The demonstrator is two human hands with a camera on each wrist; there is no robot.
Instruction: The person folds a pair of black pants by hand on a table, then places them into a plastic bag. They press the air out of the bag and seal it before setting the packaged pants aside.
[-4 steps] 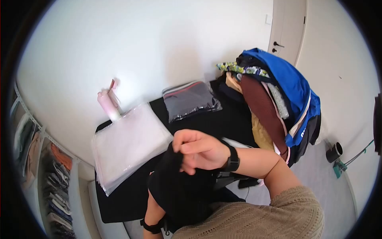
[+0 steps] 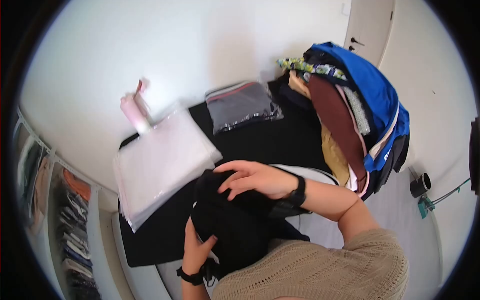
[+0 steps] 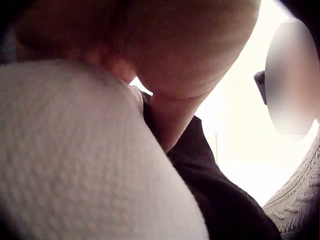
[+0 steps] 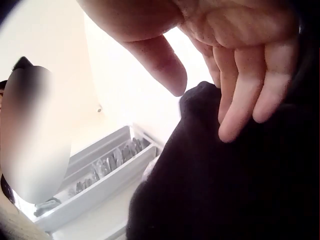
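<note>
**Head view.** The black soft-fabric garment [image 2: 235, 227] hangs bunched before the person's chest, above the near edge of the black-covered counter [image 2: 280, 142]. The right hand [image 2: 255, 179] lies on its top fold with fingers straight and spread. The left hand [image 2: 196, 249] pinches its lower edge, thumb in front.

**Left wrist view.** Only a blurred palm and dark cloth show, and the grip cannot be told here.

**Right wrist view.** Straight fingers [image 4: 235, 100] rest on the cloth.

The garment is probably light, limp and unbreakable. It would sag between holds, so it is best pinched at edges or corners.
</note>
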